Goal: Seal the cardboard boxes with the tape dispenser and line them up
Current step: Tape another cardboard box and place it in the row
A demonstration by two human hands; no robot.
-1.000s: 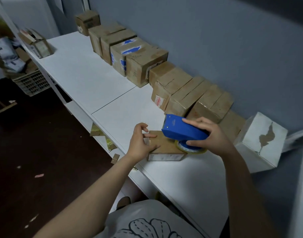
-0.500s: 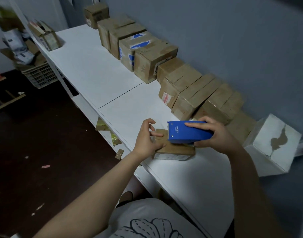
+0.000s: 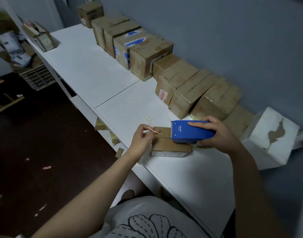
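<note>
A small flat cardboard box (image 3: 170,146) lies near the front edge of the white table (image 3: 88,69). My right hand (image 3: 216,134) grips the blue tape dispenser (image 3: 190,132), which rests over the box's right part with its toothed end pointing left. My left hand (image 3: 143,140) is at the box's left end, pinching the loose end of the tape (image 3: 154,130) between thumb and fingers. A long row of sealed cardboard boxes (image 3: 185,86) stands against the blue wall.
A white box with a torn patch (image 3: 271,136) sits at the right end of the row. An open carton (image 3: 40,36) stands at the table's far left edge. A plastic crate (image 3: 37,78) and tape scraps (image 3: 46,167) lie on the dark floor.
The dispenser has tipped from nose-up to level over the box. My left hand has lifted off the box's corner and now pinches the tape end.
</note>
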